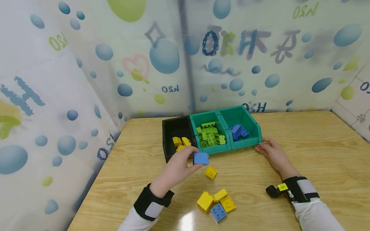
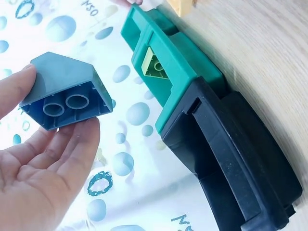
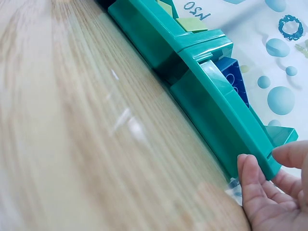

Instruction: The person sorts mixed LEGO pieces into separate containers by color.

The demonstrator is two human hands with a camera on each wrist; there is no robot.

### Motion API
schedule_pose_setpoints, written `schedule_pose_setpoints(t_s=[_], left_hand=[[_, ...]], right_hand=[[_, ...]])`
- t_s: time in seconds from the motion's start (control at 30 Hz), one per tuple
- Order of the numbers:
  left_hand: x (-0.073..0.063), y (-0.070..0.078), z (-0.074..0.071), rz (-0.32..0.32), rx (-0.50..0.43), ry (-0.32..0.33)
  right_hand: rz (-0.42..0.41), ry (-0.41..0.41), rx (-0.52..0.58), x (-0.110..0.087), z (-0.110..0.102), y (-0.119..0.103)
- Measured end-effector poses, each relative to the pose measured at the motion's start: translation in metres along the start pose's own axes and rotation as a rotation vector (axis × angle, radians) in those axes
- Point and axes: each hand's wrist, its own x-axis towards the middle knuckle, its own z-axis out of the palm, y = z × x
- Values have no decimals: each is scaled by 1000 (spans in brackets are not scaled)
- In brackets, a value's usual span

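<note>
My left hand (image 1: 180, 168) pinches a blue toy building block (image 1: 200, 158) between thumb and fingers, in front of the bins. In the left wrist view, the block (image 2: 62, 72) turns its hollow underside with two round tubes toward the camera. My right hand (image 1: 273, 155) grips the front right corner of the right-hand green bin (image 1: 248, 141). Its thumb and fingers sit around that corner (image 3: 269, 166) in the right wrist view. That bin holds several blue blocks (image 1: 236, 131). Several lime-green blocks (image 1: 212, 138) lie in the middle green bin (image 1: 199, 119).
A black bin (image 1: 173, 123) with several yellow blocks (image 1: 177, 141) stands at the left of the row. One yellow block (image 1: 211, 172) lies before the bins. Nearer me, yellow blocks (image 1: 205, 201) and a blue block (image 1: 218, 212) cluster on the wooden table (image 1: 318, 144). A patterned curtain (image 1: 231, 77) hangs behind.
</note>
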Motion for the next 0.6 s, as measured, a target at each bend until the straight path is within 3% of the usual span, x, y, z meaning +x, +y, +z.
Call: schedule_pose_setpoints(t_s=[0.2,0.43,0.6], left_hand=[[14,5,-1,13,9,6],[51,14,0,93,65,-60],[76,19,5,106,69,-76]], right_hand=[[-10,1,25,-1,1,0],[-28,0,69,-1,0,0],[-24,-7,83,-1,0,0]])
